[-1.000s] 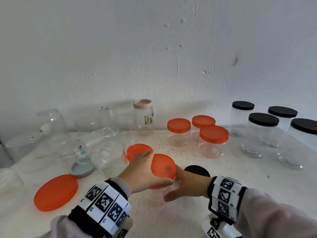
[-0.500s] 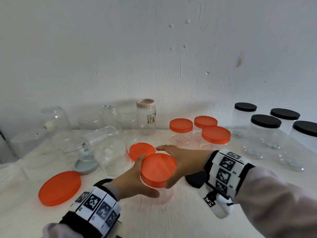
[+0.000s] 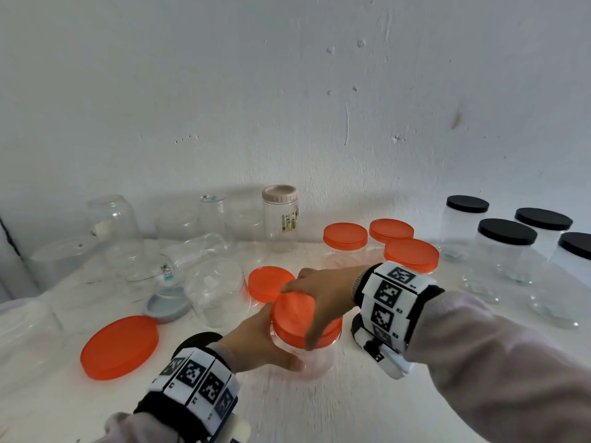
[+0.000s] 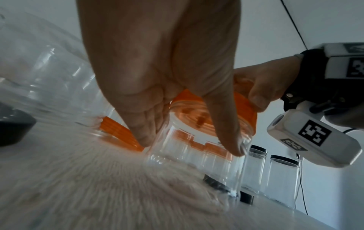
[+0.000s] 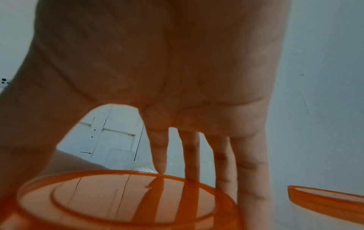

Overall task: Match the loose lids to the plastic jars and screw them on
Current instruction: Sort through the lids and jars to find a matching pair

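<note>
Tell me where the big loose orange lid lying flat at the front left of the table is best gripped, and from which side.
Take the large orange lid by its rim, coming from above with thumb and fingers on opposite edges. It lies flat on the table, wide and shallow, so only the low side wall gives purchase. Its near side looks open; a grey lid sits close behind it.

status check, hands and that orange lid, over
Left hand grips clear jar. Right hand grips orange lid on its mouth. Nothing blocking.
</note>
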Demonstrator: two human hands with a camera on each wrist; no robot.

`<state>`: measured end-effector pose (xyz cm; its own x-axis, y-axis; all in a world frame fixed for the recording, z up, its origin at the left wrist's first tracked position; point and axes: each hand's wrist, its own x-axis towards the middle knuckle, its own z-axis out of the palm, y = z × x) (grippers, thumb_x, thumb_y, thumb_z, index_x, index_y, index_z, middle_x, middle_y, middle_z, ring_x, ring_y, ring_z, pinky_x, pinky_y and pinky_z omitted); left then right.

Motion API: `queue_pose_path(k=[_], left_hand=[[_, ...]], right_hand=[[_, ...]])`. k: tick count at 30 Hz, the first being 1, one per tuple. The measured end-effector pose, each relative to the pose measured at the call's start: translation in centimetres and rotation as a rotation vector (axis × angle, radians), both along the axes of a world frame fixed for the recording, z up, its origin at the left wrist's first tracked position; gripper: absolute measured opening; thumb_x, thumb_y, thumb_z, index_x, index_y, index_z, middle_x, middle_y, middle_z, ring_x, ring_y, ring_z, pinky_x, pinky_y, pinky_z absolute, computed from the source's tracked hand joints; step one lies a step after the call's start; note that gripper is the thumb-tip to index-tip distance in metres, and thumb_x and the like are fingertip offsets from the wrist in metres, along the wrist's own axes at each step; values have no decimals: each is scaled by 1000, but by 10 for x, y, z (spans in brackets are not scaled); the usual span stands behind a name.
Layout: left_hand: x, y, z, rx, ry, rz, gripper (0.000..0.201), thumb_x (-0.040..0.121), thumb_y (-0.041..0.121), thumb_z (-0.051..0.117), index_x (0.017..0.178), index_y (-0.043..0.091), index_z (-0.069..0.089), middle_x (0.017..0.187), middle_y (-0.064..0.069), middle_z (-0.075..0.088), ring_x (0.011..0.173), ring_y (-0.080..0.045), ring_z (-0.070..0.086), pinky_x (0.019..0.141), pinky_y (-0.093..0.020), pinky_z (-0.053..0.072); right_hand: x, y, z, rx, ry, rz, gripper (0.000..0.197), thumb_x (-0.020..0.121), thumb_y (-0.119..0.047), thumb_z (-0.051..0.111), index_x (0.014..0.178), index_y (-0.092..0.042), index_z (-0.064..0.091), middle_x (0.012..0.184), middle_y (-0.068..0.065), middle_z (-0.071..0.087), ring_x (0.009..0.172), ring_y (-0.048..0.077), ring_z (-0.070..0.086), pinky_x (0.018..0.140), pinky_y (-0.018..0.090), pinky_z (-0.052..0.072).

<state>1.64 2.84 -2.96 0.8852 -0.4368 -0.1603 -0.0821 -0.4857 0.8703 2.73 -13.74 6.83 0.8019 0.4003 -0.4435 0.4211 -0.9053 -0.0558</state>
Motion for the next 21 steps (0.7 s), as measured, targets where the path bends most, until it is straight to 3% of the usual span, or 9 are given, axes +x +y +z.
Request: queue_pose_path(k=[3,7,11,14,19,21], left_hand=[[0,-2,-1,20,-18,25,113,44,34,91,140,33,30,129,13,54,122,-12,50,108,-36,39],[1,-4,-3,58,-51,42,105,53,28,92,139,33,32,122,18,55,116,-6,51,95,-21,39],[1,-4,-3,73,-55,53,106,54,29,92,140,30,30,126,14,54,120,-11,50,103,-28,39],[1,-5,-3,71,-53,50,104,55,26,91,139,29,30,124,14,54,119,-11,51,103,-29,40],[1,-5,-2,97,-91,40,99,57,29,90,138,32,33,121,17,56,115,-8,51,96,-24,39],[0,-6,-2,92,-93,38,99,57,28,90,138,32,32,119,19,55,114,-7,51,96,-23,38]], right_hand=[[2,-1,-4,-3,-18,-43,104,62,-73,69,146,-42,18,144,-6,26,128,26,39,90,44,40],[2,1,-10,-49,-55,-116,114,52,-91,55,146,-36,19,148,-1,24,128,29,42,89,49,41],[3,5,-3,-32,1,-68,112,56,-79,67,147,-45,10,153,-6,16,135,29,33,100,54,37],[4,7,2,-50,28,-39,105,62,-69,72,146,-47,12,151,-7,19,134,29,33,97,50,37],[2,9,-3,-85,-38,-114,106,59,-88,55,145,-33,26,141,0,35,114,27,49,78,42,42],[2,10,-3,-111,-48,-118,109,58,-89,54,145,-30,25,142,1,36,120,29,47,80,44,41]])
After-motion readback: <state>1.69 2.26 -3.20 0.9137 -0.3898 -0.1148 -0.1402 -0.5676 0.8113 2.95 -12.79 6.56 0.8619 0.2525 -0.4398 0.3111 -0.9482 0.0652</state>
